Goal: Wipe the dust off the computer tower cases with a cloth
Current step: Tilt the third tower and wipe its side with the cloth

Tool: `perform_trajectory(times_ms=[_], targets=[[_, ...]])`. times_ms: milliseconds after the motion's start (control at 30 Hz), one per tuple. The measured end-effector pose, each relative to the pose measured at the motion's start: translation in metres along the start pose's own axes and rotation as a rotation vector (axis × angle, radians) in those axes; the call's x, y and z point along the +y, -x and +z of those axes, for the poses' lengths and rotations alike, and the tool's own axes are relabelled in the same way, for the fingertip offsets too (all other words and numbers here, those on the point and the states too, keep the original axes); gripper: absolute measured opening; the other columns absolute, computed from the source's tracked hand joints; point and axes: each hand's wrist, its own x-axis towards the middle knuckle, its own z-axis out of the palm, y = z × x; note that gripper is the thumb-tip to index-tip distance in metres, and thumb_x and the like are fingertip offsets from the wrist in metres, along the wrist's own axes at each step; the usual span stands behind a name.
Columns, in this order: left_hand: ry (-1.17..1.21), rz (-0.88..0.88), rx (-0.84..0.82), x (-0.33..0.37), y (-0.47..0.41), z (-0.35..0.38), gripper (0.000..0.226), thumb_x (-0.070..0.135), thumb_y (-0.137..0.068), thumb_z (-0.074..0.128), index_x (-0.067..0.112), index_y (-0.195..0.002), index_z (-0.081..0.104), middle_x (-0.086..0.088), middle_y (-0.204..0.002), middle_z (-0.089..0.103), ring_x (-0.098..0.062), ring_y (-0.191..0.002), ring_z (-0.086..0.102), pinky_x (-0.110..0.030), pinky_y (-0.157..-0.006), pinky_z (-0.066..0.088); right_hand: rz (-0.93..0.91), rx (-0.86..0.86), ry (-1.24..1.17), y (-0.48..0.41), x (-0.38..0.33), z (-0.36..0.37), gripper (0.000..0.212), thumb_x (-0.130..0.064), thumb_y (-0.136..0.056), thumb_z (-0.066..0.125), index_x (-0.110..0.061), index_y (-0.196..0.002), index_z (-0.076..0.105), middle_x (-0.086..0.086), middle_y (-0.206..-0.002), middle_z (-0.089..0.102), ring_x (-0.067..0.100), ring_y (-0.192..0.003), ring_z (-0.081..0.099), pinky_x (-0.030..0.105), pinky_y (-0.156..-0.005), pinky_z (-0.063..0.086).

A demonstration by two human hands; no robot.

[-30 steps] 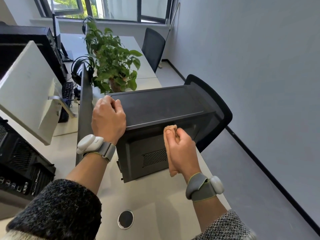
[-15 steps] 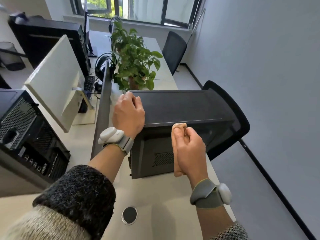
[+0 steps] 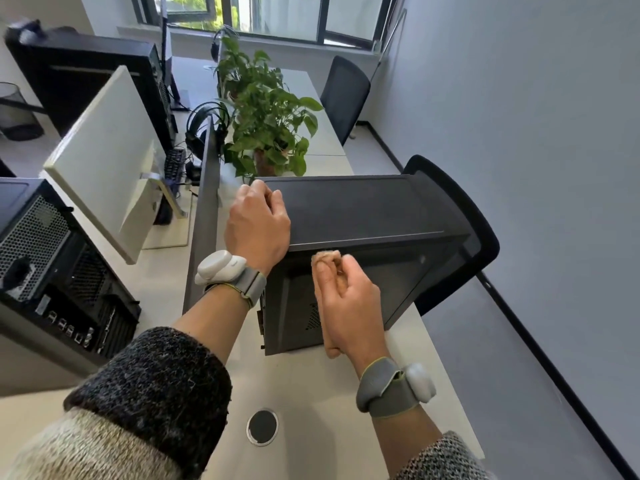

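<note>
Looking straight down on a dark grey tower case (image 3: 363, 209), upright on the white desk (image 3: 311, 393), dead centre of the view. Matte flat top, a thin seam along the near edge, a small vent grille low on the near side panel.

Gripping the top at its 9 o'clock corner with the left hand (image 3: 258, 226), fingers curled close together over the edge. Pressing a peach-tan cloth (image 3: 323, 258) to the side panel just under the top rim with the right hand (image 3: 349, 306), fingers bent and bunched, pinching the cloth.

Now the hard-to-see parts. Most of the cloth buried under the right hand, showing only a fold at the fingertips and a tip below the heel of the palm. Left fingertips tucked under, out of sight. Grille half covered by the right hand. Hard to tell the case's 3 o'clock end from the black chair (image 3: 478, 237) behind it. Second tower (image 3: 52, 265) at 9 o'clock, cut off by the frame edge. Both sleeves cropped at 6 o'clock.
</note>
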Motion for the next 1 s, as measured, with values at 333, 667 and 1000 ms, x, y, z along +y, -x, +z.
perform_trajectory(times_ms=[333, 667, 1000], targets=[[0.007, 0.008, -0.028, 0.002, 0.0, 0.002, 0.022, 0.031, -0.106, 0.051, 0.014, -0.092, 0.054, -0.004, -0.097, 0.051, -0.021, -0.088, 0.048, -0.034, -0.077, 0.036, -0.165, 0.023, 0.012, -0.003, -0.016, 0.022, 0.021, -0.043, -0.108, 0.059, -0.024, -0.098, 0.059, -0.011, -0.075, 0.065, 0.01, -0.065, 0.065, 0.021, -0.058, 0.051], [0.006, 0.004, -0.039, 0.002, 0.001, 0.001, 0.024, 0.032, -0.106, 0.051, 0.015, -0.09, 0.054, -0.002, -0.096, 0.049, -0.02, -0.087, 0.046, -0.033, -0.077, 0.034, -0.239, -0.012, 0.349, 0.014, 0.007, 0.054, 0.026, -0.053, -0.103, 0.047, -0.028, -0.099, 0.047, -0.002, -0.087, 0.069, 0.028, -0.073, 0.065, 0.043, -0.063, 0.054], [-0.006, 0.008, -0.035, 0.006, 0.002, 0.003, 0.024, 0.033, -0.107, 0.05, 0.014, -0.094, 0.056, -0.002, -0.098, 0.051, -0.021, -0.087, 0.049, -0.033, -0.076, 0.036, 0.03, 0.365, 0.208, -0.01, 0.06, -0.022, 0.013, -0.042, -0.11, 0.053, -0.03, -0.106, 0.054, -0.017, -0.085, 0.064, 0.007, -0.074, 0.066, 0.042, -0.065, 0.062]])
